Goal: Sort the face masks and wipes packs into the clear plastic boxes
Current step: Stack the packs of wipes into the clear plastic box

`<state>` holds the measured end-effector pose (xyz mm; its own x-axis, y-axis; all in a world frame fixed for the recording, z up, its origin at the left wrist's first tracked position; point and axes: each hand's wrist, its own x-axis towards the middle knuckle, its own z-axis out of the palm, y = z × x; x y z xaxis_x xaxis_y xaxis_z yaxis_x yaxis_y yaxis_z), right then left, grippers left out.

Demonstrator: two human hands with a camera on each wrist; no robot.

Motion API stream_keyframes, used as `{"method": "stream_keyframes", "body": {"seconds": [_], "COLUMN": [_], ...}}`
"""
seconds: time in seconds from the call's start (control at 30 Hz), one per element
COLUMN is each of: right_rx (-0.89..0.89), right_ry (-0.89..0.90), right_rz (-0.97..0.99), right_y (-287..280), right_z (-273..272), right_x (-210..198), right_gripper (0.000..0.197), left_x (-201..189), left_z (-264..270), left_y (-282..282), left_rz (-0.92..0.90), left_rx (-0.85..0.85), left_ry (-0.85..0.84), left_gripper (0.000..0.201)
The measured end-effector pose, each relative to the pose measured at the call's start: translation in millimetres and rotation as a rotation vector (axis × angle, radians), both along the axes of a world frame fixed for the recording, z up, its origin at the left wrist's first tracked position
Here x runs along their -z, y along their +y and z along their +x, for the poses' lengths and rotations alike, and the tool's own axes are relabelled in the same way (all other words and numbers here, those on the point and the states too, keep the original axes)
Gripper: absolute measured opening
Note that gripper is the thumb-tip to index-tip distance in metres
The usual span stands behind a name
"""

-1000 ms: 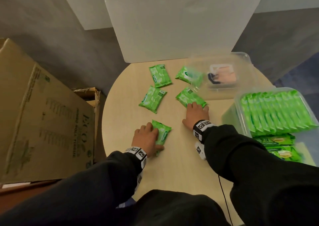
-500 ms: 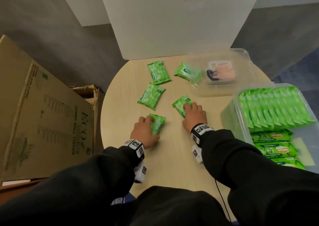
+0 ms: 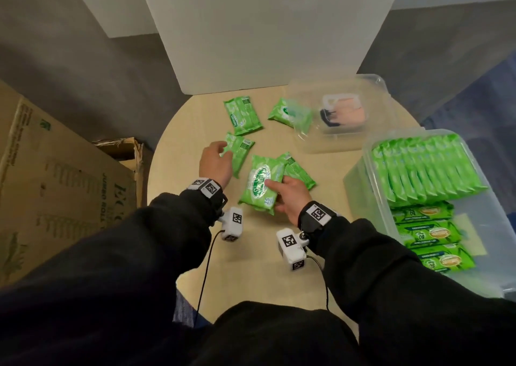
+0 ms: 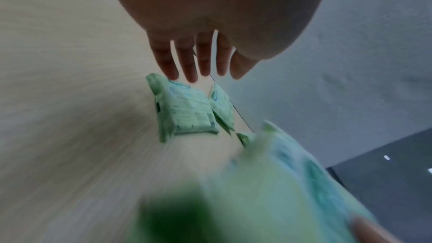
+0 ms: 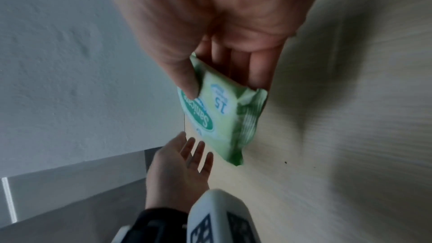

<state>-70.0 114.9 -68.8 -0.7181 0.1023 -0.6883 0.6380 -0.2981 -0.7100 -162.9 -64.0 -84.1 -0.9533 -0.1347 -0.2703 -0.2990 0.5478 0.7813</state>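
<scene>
My right hand pinches a green wipes pack, thumb on its printed face and fingers beneath, just above the table; the right wrist view shows this grip on the pack. A second pack lies behind it. My left hand is open, straight fingers over the end of another pack; contact is unclear. Two more packs lie farther back. A clear box holds face masks. A bigger clear box at the right holds rows of wipes packs.
The round wooden table has bare surface near me. A white board stands at its far edge. A large cardboard box stands on the floor to the left. Cables hang from both wrist cameras.
My left hand let go of its pack and reached forward to another one. My right hand, which lay on a pack on the table, now pinches a pack raised off it.
</scene>
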Motion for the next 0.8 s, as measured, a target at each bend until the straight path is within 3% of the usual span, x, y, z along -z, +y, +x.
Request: {"method": "stream_keyframes", "body": {"seconds": [0.1, 0.23, 0.3, 0.37, 0.47, 0.6, 0.73, 0.8], "right_rx": [0.044, -0.02, -0.048, -0.034, 0.029, 0.056, -0.007, -0.014], "right_ry": [-0.024, -0.026, -0.057, -0.1, -0.159, -0.167, -0.106, -0.072], "right_rz": [-0.008, 0.059, 0.055, 0.045, 0.075, -0.034, 0.001, 0.061], "right_y": [15.0, 36.8, 45.5, 49.3, 49.3, 40.7, 33.6, 31.9], "right_z": [6.4, 20.6, 26.6, 30.4, 31.7, 32.7, 34.0, 34.1], "right_x": [0.3, 1.7, 2.8, 4.3, 9.5, 15.7, 18.8, 18.9], "right_gripper": [0.017, 0.033, 0.035, 0.027, 0.021, 0.04, 0.046, 0.044], "left_x": [9.1, 32.2, 37.6, 42.5, 43.7, 37.2, 24.5, 19.8], "left_z": [-30.6, -28.2, -12.2, 1.4, 10.2, 7.1, -17.7, -40.6], "left_y": [-0.7, 2.2, 5.0, 5.8, 4.3, -3.7, -4.2, 4.8], "left_rz": [-0.226, -0.493, -0.602, -0.673, -0.679, -0.545, -0.598, -0.537], "left_rx": [0.177, 0.466, 0.495, 0.489, 0.518, 0.472, 0.532, 0.574], "left_ry": [0.007, -0.205, -0.14, -0.048, -0.07, -0.152, 0.054, 0.137], "left_gripper": [0.063, 0.088, 0.085, 0.07, 0.067, 0.072, 0.067, 0.064]}}
